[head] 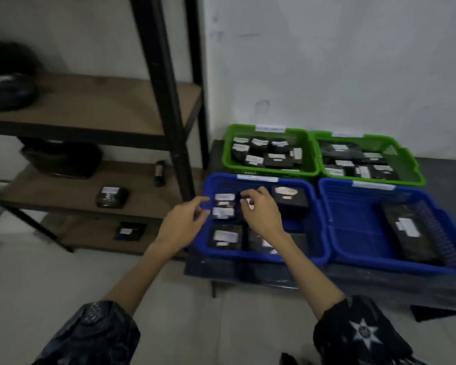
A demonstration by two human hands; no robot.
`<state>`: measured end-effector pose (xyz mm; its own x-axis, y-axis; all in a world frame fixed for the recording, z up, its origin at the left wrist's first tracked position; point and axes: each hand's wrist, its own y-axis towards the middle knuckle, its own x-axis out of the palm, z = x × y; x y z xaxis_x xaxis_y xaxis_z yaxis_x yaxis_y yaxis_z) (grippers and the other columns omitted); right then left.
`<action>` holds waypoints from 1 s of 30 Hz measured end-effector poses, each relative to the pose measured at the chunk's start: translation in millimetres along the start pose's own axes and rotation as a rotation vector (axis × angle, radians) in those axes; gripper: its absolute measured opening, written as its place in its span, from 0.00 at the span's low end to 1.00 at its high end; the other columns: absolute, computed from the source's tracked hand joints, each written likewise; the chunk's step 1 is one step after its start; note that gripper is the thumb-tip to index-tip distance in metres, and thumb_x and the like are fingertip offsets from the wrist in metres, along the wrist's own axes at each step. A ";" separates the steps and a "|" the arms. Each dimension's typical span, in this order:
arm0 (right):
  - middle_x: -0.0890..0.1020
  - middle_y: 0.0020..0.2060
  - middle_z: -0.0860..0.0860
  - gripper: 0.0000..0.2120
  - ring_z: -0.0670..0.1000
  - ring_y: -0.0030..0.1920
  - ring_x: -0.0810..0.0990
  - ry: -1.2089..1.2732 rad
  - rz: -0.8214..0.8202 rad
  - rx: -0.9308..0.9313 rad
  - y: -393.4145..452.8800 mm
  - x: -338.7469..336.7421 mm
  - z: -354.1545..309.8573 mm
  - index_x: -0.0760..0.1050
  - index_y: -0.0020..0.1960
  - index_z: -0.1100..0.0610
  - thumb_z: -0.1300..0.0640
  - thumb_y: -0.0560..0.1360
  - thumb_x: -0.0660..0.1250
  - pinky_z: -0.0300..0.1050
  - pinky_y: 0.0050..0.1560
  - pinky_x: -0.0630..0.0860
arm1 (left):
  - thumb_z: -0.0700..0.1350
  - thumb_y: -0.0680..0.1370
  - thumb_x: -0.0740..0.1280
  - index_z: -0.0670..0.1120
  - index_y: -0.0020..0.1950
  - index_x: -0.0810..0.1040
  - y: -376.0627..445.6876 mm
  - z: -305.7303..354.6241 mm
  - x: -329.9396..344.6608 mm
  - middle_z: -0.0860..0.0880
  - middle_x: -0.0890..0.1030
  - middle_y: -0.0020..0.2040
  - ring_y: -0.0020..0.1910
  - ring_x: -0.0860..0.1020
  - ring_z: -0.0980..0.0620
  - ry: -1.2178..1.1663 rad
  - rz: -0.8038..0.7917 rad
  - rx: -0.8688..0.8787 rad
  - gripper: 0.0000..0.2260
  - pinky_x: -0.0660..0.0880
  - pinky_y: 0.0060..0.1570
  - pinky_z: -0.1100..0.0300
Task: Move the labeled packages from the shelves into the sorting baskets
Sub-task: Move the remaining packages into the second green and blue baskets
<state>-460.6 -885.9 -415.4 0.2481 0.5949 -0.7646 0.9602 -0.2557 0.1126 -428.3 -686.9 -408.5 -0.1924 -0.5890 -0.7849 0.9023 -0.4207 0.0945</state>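
Note:
The near left blue basket holds several black packages with white labels. Both my hands hover over its back left part. My right hand has its fingers curled and pinches the edge of a small black labeled package. My left hand is at that package's left side, fingers apart, holding nothing. On the shelves to the left lie more labeled black packages: one on the middle board, a flat one on the lowest board, and a small roll by the post.
The right blue basket holds one long package. Behind stand two green baskets, both with several packages. A black shelf post rises just left of the baskets. Big black bags sit on the shelves.

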 end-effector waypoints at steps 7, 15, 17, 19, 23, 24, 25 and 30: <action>0.76 0.48 0.52 0.08 0.53 0.47 0.79 0.069 -0.116 -0.079 -17.3 105.0 -140.2 0.79 0.52 0.55 0.55 0.76 0.63 0.50 0.49 0.76 | 0.50 0.76 0.64 0.51 0.50 0.80 -72.8 -117.9 -103.2 0.55 0.82 0.43 0.45 0.78 0.51 0.209 0.063 0.013 0.07 0.75 0.45 0.52; 0.78 0.48 0.51 0.08 0.49 0.47 0.79 0.085 -0.194 -0.077 -0.1 204.7 -221.2 0.79 0.50 0.55 0.55 0.77 0.62 0.48 0.50 0.77 | 0.48 0.77 0.66 0.51 0.50 0.79 -75.9 -235.7 -166.7 0.54 0.81 0.44 0.46 0.77 0.51 0.183 0.130 -0.074 0.05 0.75 0.47 0.51; 0.78 0.48 0.51 0.07 0.50 0.47 0.79 0.090 -0.195 -0.046 9.3 229.0 -231.8 0.79 0.49 0.55 0.56 0.77 0.62 0.49 0.49 0.77 | 0.48 0.77 0.66 0.50 0.50 0.79 -64.8 -260.0 -177.3 0.54 0.82 0.45 0.48 0.77 0.50 0.171 0.123 -0.072 0.05 0.75 0.48 0.51; 0.78 0.48 0.51 0.07 0.51 0.47 0.79 0.106 -0.184 -0.001 19.6 254.9 -239.8 0.79 0.49 0.55 0.56 0.77 0.62 0.50 0.49 0.78 | 0.47 0.77 0.66 0.50 0.51 0.79 -49.0 -285.6 -186.3 0.53 0.82 0.46 0.50 0.77 0.50 0.176 0.110 -0.060 0.05 0.74 0.49 0.51; 0.79 0.48 0.50 0.07 0.50 0.47 0.79 0.103 -0.197 0.075 46.6 304.3 -255.8 0.79 0.49 0.53 0.56 0.77 0.63 0.47 0.48 0.77 | 0.47 0.78 0.65 0.49 0.53 0.79 -20.6 -340.9 -198.8 0.53 0.82 0.47 0.51 0.76 0.49 0.172 0.040 -0.054 0.07 0.74 0.49 0.53; 0.79 0.49 0.50 0.06 0.51 0.47 0.79 0.110 -0.193 0.095 53.1 316.6 -260.2 0.79 0.50 0.53 0.56 0.77 0.63 0.47 0.49 0.77 | 0.48 0.78 0.65 0.49 0.54 0.79 -13.8 -356.7 -200.5 0.53 0.82 0.47 0.51 0.77 0.49 0.171 0.021 -0.048 0.07 0.74 0.49 0.53; 0.79 0.49 0.50 0.06 0.51 0.47 0.79 0.117 -0.196 0.107 59.4 329.1 -264.7 0.79 0.50 0.52 0.56 0.77 0.63 0.49 0.49 0.78 | 0.48 0.78 0.65 0.49 0.54 0.79 -8.1 -372.6 -201.6 0.52 0.82 0.46 0.51 0.77 0.49 0.170 0.007 -0.045 0.07 0.74 0.49 0.53; 0.80 0.48 0.51 0.07 0.52 0.47 0.80 0.133 -0.242 0.168 77.3 413.7 -265.7 0.80 0.48 0.52 0.55 0.76 0.63 0.50 0.49 0.78 | 0.49 0.77 0.66 0.49 0.53 0.79 13.7 -462.4 -182.8 0.51 0.83 0.48 0.51 0.78 0.49 0.140 -0.048 -0.115 0.07 0.74 0.47 0.55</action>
<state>-249.7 -457.1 -554.4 0.0399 0.7454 -0.6654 0.9614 -0.2100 -0.1776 -202.2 -265.9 -546.9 -0.1877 -0.4654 -0.8650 0.9333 -0.3590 -0.0093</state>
